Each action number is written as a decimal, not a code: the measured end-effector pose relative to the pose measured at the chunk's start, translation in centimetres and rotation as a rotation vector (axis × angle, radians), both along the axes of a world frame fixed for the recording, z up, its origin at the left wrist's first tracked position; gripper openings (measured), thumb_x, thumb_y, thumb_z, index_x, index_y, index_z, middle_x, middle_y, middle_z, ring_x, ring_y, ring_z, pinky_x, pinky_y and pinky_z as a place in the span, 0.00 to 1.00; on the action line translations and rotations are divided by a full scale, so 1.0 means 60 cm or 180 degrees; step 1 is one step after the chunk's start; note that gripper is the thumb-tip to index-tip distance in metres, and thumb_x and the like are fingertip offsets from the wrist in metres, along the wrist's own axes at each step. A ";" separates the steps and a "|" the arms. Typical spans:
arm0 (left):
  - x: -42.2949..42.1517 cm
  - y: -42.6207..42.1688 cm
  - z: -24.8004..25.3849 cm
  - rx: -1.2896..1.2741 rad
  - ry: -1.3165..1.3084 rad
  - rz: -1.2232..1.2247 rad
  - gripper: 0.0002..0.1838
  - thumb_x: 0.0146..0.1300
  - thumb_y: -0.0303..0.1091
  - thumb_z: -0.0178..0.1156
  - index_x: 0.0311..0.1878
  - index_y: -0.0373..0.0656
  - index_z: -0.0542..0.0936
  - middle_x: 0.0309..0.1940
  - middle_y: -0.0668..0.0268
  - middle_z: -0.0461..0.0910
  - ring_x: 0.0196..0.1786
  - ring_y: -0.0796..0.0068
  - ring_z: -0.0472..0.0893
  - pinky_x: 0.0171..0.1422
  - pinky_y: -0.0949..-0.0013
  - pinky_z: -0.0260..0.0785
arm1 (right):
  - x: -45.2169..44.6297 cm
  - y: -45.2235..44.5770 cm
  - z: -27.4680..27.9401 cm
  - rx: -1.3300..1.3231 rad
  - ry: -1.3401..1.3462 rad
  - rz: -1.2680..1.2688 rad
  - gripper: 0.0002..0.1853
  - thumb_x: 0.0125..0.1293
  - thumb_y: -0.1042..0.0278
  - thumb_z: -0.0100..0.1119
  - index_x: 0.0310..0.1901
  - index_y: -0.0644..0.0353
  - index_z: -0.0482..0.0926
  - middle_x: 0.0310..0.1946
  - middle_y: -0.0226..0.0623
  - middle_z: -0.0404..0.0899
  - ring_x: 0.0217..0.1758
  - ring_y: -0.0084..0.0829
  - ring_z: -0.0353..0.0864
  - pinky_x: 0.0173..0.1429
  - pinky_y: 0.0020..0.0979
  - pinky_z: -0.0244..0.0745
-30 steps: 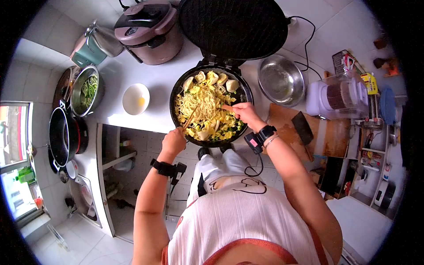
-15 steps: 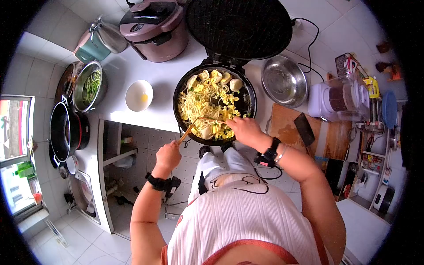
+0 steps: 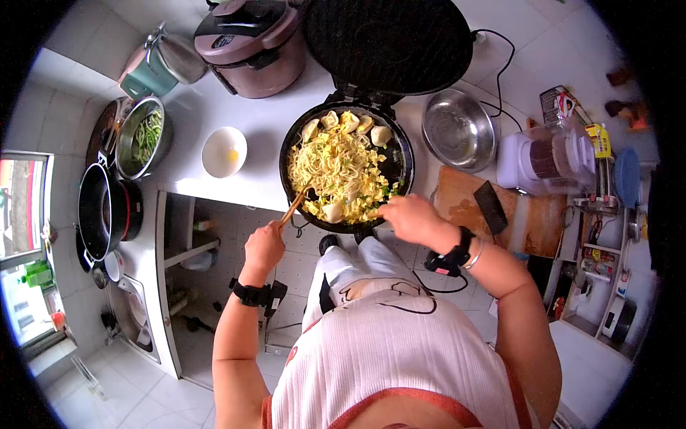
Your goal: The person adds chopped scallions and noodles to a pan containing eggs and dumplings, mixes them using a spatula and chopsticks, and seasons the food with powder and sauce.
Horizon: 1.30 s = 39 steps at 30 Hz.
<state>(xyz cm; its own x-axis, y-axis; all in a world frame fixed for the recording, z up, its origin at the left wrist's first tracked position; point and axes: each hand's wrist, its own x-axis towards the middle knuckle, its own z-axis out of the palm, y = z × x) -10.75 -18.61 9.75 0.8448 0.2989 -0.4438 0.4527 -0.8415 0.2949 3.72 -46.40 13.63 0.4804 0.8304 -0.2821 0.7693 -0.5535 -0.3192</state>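
My left hand [image 3: 264,247] is closed around a wooden chopstick [image 3: 292,207], which slants over the near-left rim into the round black electric pan [image 3: 410,161]. At the pan's near-right rim is my right hand [image 3: 413,219], its fingers closed; a short piece of what looks like another chopstick shows at the fingertips, against the food. Noodles [image 3: 321,159] mixed with yellow egg bits [image 3: 371,175] fill the left and middle of the pan. Several dumplings [image 3: 381,136] sit along the far edge, and one dumpling [image 3: 333,212] lies near the front.
The pan's black lid [image 3: 389,43] stands raised behind it. A white bowl [image 3: 224,152] and a metal bowl of green beans [image 3: 143,139] are to the left, with a rice cooker [image 3: 250,57] behind. On the right are a metal basin [image 3: 459,131] and a cleaver [image 3: 490,207] on a cutting board [image 3: 457,200].
My right hand has moved right and slightly towards me, away from the pan's middle. My left hand has shifted slightly left, its chopstick still in the food. The noodles sit looser and more spread.
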 end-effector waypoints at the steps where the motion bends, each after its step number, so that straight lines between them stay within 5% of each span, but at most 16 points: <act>1: -0.001 0.000 -0.004 0.0006 -0.0009 -0.0002 0.10 0.62 0.35 0.46 0.39 0.43 0.75 0.28 0.51 0.79 0.34 0.48 0.78 0.37 0.51 0.71 | -0.006 0.016 -0.008 -0.0069 -0.0028 0.0112 0.07 0.51 0.71 0.50 0.31 0.55 0.79 0.25 0.40 0.77 0.29 0.40 0.80 0.32 0.40 0.75; 11: -0.016 0.000 -0.006 -0.0104 -0.0111 0.0126 0.10 0.63 0.35 0.45 0.38 0.40 0.73 0.28 0.49 0.78 0.34 0.46 0.78 0.37 0.51 0.70 | 0.057 0.078 -0.017 0.0056 -0.0047 -0.0889 0.05 0.46 0.71 0.56 0.26 0.59 0.81 0.25 0.46 0.79 0.30 0.45 0.80 0.36 0.41 0.76; 16: -0.026 0.010 -0.018 -0.0351 -0.0406 -0.0025 0.10 0.64 0.34 0.45 0.37 0.39 0.72 0.26 0.49 0.78 0.33 0.46 0.78 0.37 0.50 0.70 | 0.015 0.149 -0.015 -0.0081 0.0256 -0.0181 0.07 0.43 0.72 0.55 0.25 0.63 0.80 0.25 0.46 0.79 0.29 0.44 0.80 0.35 0.41 0.76; 21: -0.022 0.019 0.003 -0.0839 -0.0071 0.0170 0.10 0.64 0.35 0.45 0.37 0.40 0.72 0.19 0.55 0.77 0.22 0.56 0.79 0.32 0.58 0.73 | 0.069 0.147 -0.017 -0.0389 -0.0010 -0.0742 0.05 0.46 0.71 0.57 0.25 0.60 0.80 0.25 0.46 0.79 0.31 0.42 0.81 0.34 0.39 0.76; 26: -0.022 0.011 0.015 -0.1095 -0.0016 0.0300 0.10 0.64 0.35 0.44 0.38 0.40 0.73 0.18 0.57 0.78 0.18 0.62 0.79 0.29 0.62 0.73 | 0.059 0.073 0.042 -0.0563 -0.0065 0.0237 0.02 0.42 0.75 0.57 0.20 0.59 0.80 0.20 0.43 0.78 0.27 0.44 0.80 0.31 0.40 0.75; 30: -0.026 0.003 -0.001 -0.1189 -0.0263 0.0210 0.11 0.64 0.34 0.43 0.39 0.40 0.74 0.19 0.57 0.78 0.18 0.62 0.79 0.29 0.62 0.73 | 0.030 0.085 -0.005 -0.0290 -0.0422 0.0923 0.02 0.40 0.74 0.56 0.17 0.58 0.79 0.18 0.43 0.77 0.24 0.43 0.80 0.27 0.40 0.74; 34: -0.023 -0.006 0.015 -0.1269 -0.0075 0.0240 0.11 0.64 0.33 0.43 0.40 0.39 0.74 0.20 0.56 0.79 0.19 0.63 0.79 0.30 0.62 0.74 | 0.085 0.115 -0.004 -0.0242 -0.0905 0.0396 0.03 0.41 0.74 0.56 0.15 0.57 0.77 0.19 0.43 0.77 0.27 0.43 0.80 0.30 0.41 0.75; 39: -0.038 -0.007 0.011 -0.1222 0.0601 -0.0158 0.11 0.62 0.29 0.43 0.37 0.37 0.75 0.23 0.54 0.79 0.19 0.62 0.80 0.28 0.64 0.74 | 0.142 0.034 0.037 -0.0254 -0.0233 -0.0669 0.04 0.43 0.71 0.55 0.21 0.59 0.79 0.21 0.48 0.76 0.28 0.46 0.79 0.33 0.43 0.73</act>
